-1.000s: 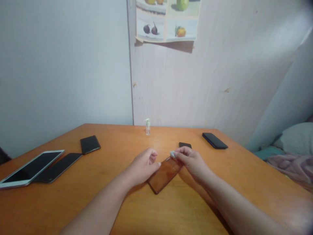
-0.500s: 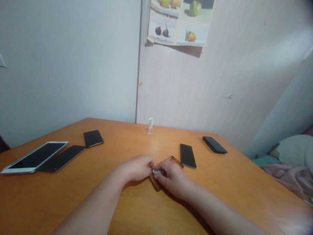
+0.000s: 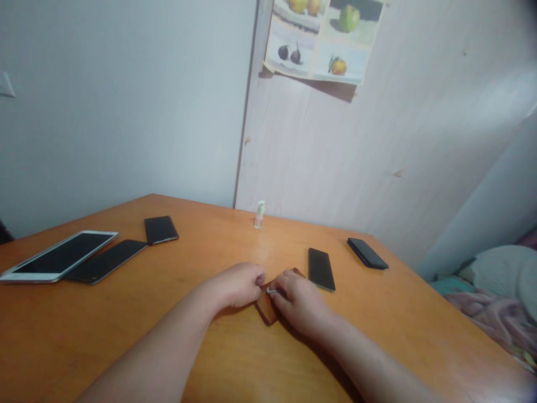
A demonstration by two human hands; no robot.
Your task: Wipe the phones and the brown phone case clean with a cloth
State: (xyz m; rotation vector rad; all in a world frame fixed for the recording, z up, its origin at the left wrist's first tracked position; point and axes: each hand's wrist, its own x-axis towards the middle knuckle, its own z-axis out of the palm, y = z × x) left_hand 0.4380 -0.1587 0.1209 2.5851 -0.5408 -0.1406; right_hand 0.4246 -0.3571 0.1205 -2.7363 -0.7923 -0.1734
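A clear phone case (image 3: 267,312) with a brownish tint lies on the table in front of me, its middle covered by my hands. My left hand (image 3: 244,284) is closed at the case's left edge, fingers curled on it. Over the case, my right hand (image 3: 300,299) pinches a small white wipe (image 3: 271,291) against its inner surface. Most of the wipe is hidden under the fingers. Just beyond my right hand lies a dark phone (image 3: 321,268), screen up.
On the left of the wooden table (image 3: 235,358) are a white tablet (image 3: 59,257), a long black phone (image 3: 109,261) and a smaller black device (image 3: 161,230). A small clear spray bottle (image 3: 259,215) stands near the wall. Another dark phone (image 3: 367,253) lies at the back right.
The right hand has shifted slightly over the case with the wipe, and less of the wipe shows. My left hand stays at the case's edge. The camera view has tilted a little.
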